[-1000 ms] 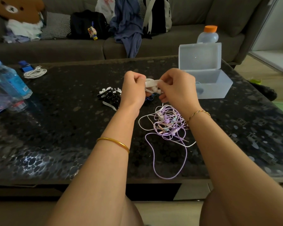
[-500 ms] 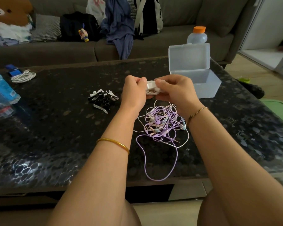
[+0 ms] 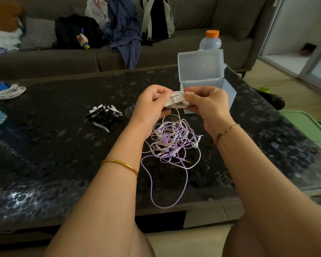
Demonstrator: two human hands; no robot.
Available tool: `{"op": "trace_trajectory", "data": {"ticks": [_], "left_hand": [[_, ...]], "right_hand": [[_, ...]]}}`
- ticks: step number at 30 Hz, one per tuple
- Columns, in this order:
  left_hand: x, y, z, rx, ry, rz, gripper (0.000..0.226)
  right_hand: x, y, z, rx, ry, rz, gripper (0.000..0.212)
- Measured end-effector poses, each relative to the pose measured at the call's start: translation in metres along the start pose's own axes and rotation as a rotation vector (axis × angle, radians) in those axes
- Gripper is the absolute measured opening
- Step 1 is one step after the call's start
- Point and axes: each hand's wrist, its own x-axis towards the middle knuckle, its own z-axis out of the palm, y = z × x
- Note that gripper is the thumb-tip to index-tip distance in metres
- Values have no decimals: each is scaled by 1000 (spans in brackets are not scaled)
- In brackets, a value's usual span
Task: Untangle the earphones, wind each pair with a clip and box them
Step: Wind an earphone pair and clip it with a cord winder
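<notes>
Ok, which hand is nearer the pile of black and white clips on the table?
Left. The left hand is just right of the clip pile; the right hand is farther right, in front of the open box. Both grip the white earphone bundle.

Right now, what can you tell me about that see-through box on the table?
The box is pale, frosted plastic, see-through like milky ice. Its hinged lid stands open, upright at the back. It sits on the dark speckled table, on the far right side, in front of a bottle with an orange cap. The right hand hides part of its front, so I cannot tell what is inside or whether the hand touches it.
</notes>
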Motion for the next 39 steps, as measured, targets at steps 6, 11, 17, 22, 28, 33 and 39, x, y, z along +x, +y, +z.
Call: {"op": "trace_trajectory", "data": {"ticks": [6, 11, 17, 22, 28, 33, 39], "left_hand": [[3, -4, 15, 383, 24, 309, 24], [3, -4, 22, 624, 109, 499, 24], [1, -3, 23, 863, 124, 598, 22], [1, -4, 24, 945, 155, 603, 24], [3, -5, 26, 998, 141, 524, 29], [-1, -2, 32, 1016, 146, 468, 33], [-1, -1, 38, 900, 245, 423, 23]], "right_hand": [[0, 1, -7, 20, 57, 5, 5], [2, -1, -13, 9, 90, 18, 7], [5, 0, -17, -56, 108, 22, 4], [7, 2, -16, -119, 107, 14, 2], [7, 5, -14, -144, 98, -36, 3], [6, 11, -11, -95, 126, -69, 4], [5, 12, -7, 8, 190, -74, 5]]}}
